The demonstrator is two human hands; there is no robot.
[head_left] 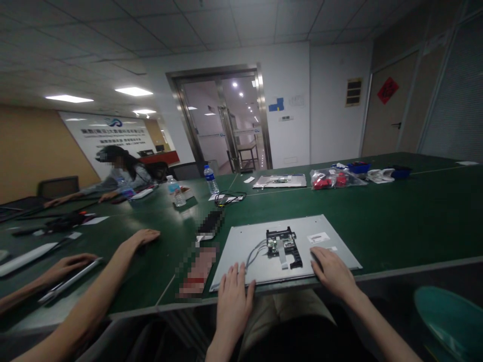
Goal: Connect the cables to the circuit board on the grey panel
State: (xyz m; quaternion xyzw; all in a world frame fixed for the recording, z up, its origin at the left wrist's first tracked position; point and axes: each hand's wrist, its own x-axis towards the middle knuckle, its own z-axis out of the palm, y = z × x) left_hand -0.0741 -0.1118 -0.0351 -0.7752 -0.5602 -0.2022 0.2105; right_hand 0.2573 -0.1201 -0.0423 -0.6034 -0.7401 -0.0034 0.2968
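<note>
A flat silvery panel [234, 251] lies on the green table near its front edge. On its middle sit a black bracket [295, 259] and a small green circuit board [272, 246], with grey cables [254, 254] and a pale ribbon running from the board. My left hand [234, 296] rests flat on the panel's front left edge, fingers stretched out and holding nothing. At the front right edge, my right hand [334, 274] touches the panel with its fingers bent; a small dark thing shows under them, too hidden to name.
Left of the panel lie two blurred flat items, one reddish [198, 271]. Another person's forearms [113, 271] reach over the table at left. Bottles [176, 192], cables, a second panel [279, 182] and a bag of red items [332, 180] stand farther back. A teal bin [449, 317] is lower right.
</note>
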